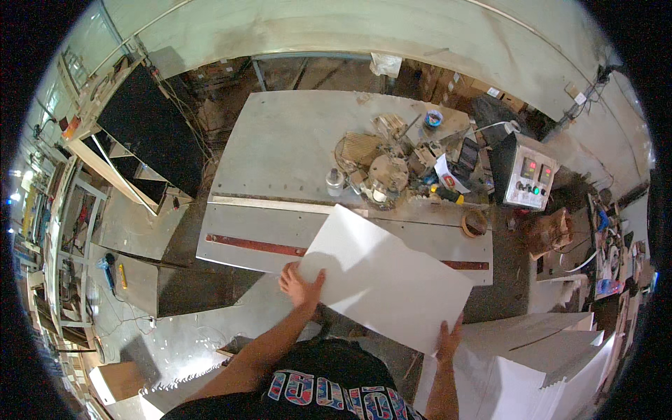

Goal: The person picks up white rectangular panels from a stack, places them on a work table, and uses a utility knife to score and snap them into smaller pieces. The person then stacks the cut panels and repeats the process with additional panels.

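A white rectangular panel is held tilted in front of me, over the near edge of the grey machine table. My left hand grips its left edge, with the thumb lying on the top face. At the lower right corner my right hand closes on the panel's edge; part of its fingers is hidden. Beyond the panel stands a dusty machine head with round metal parts. A clear bottle is beside it on the table.
Stacked white panels stand at my lower right. A control box with lit displays is at the table's right. A brown ring-shaped roll lies near the right edge. Dark panels lean at the left; a cardboard box sits lower left.
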A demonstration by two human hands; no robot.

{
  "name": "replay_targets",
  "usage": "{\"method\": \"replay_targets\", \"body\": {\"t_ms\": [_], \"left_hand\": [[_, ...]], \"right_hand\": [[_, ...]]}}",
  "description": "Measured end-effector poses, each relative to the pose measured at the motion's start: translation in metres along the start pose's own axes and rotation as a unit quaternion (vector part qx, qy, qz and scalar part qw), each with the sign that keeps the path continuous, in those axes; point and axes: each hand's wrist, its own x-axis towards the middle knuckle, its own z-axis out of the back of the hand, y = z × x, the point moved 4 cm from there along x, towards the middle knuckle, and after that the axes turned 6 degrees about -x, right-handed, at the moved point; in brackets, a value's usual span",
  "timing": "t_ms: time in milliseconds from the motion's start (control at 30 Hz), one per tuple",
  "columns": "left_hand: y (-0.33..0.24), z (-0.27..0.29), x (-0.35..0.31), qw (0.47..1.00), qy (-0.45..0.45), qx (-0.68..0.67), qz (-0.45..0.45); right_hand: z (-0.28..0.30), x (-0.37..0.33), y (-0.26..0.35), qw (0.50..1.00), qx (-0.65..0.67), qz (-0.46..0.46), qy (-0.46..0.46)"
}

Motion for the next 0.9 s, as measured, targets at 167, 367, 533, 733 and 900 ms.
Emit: {"method": "replay_targets", "body": {"t_ms": [167, 367, 533, 733, 900], "left_hand": [[-0.057, -0.039, -0.024, 0.999, -0.016, 0.009, 0.03], [-0.079, -0.047, -0.027, 0.998, -0.05, 0.0, 0.046], [-0.076, -0.048, -0.028, 0.997, -0.056, -0.01, 0.056], [-0.066, -0.047, -0.023, 0.992, -0.092, 0.028, 0.083], [-0.053, -0.032, -0.006, 0.987, -0.118, 0.043, 0.101]], "right_hand": [[0.037, 0.03, 0.003, 0.997, 0.054, -0.059, -0.02], [0.05, 0.067, -0.021, 1.0, -0.01, -0.009, 0.002], [0.05, 0.079, -0.044, 0.999, 0.03, -0.016, 0.016], [0.04, 0.087, -0.029, 0.996, 0.032, -0.07, 0.041], [0.009, 0.104, -0.009, 0.997, -0.069, -0.019, 0.038]]}}
